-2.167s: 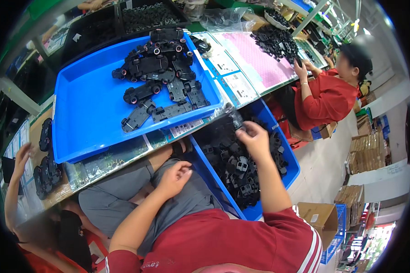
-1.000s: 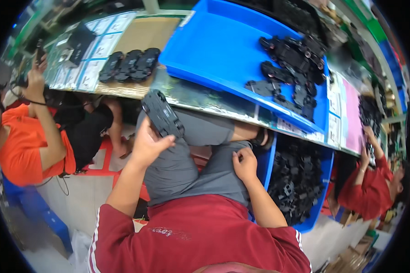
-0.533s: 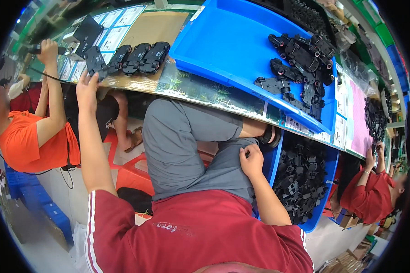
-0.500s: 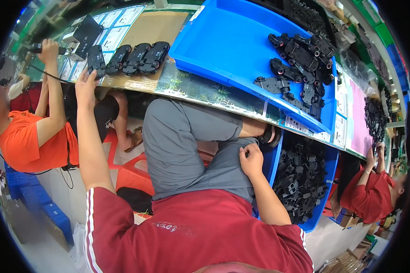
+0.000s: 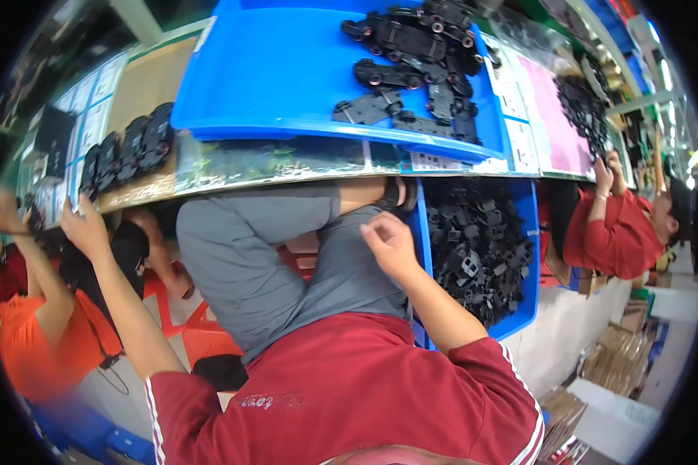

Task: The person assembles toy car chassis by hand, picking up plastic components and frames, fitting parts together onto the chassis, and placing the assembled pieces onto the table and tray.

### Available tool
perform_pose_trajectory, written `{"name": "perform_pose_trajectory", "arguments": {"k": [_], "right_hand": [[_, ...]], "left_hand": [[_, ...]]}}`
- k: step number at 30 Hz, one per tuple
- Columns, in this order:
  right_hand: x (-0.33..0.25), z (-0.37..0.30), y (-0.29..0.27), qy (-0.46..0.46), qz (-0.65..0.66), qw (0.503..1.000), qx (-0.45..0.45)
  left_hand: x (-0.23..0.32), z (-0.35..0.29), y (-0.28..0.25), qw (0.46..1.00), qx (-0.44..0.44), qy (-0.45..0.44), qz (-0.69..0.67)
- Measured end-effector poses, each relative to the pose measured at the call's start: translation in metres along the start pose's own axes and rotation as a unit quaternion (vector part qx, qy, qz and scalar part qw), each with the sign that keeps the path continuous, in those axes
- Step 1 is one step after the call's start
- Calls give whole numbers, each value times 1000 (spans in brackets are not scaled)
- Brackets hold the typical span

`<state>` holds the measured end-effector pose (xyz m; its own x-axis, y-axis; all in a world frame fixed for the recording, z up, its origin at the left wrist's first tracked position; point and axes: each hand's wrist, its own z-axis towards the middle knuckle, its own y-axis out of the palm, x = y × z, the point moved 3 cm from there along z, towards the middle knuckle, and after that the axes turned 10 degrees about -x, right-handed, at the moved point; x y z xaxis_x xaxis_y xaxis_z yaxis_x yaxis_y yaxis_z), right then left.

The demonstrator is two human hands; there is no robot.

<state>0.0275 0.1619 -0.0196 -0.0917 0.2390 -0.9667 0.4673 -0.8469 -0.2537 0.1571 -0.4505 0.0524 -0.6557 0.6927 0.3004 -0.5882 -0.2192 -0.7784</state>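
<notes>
My left hand (image 5: pixel 88 231) is at the table's edge, fingers apart, just below the leftmost car underside (image 5: pixel 90 172) in a row of several black toy car bodies lying wheels up. Nothing shows in that hand, and its fingertips look close to that car; whether they touch it I cannot tell. Over my right thigh, my right hand (image 5: pixel 393 246) is raised with its fingers loosely curled in and no object visible. A blue tray (image 5: pixel 256 77) on the table holds a heap of black toy car chassis (image 5: pixel 415 43) at its right side.
Beside my right leg stands a deep blue bin (image 5: pixel 526 263) full of small black parts (image 5: pixel 473 256). A co-worker in orange (image 5: pixel 46 341) sits at left, another in red (image 5: pixel 616 229) at right by a pink sheet (image 5: pixel 551 116). A red stool (image 5: pixel 209 337) is below.
My view has turned to the right. The leftmost car, which my left hand touched at an angle, now lies in line with the others. My right hand has lifted off my thigh.
</notes>
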Motion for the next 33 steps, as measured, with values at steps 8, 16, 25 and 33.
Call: {"name": "perform_pose_trajectory", "arguments": {"k": [8, 16, 25, 33], "right_hand": [[-164, 93, -127, -188, -269, 928, 177], [-144, 260, -189, -188, -518, 812, 192], [-114, 303, -195, -113, -519, 841, 100], [-133, 263, -232, -175, -276, 927, 183]], "left_hand": [[197, -155, -9, 906, -240, 174, -303], [267, -199, -8, 846, -325, 391, -159], [265, -200, -10, 851, -339, 378, -135], [272, -197, -5, 848, -328, 392, -141]]}}
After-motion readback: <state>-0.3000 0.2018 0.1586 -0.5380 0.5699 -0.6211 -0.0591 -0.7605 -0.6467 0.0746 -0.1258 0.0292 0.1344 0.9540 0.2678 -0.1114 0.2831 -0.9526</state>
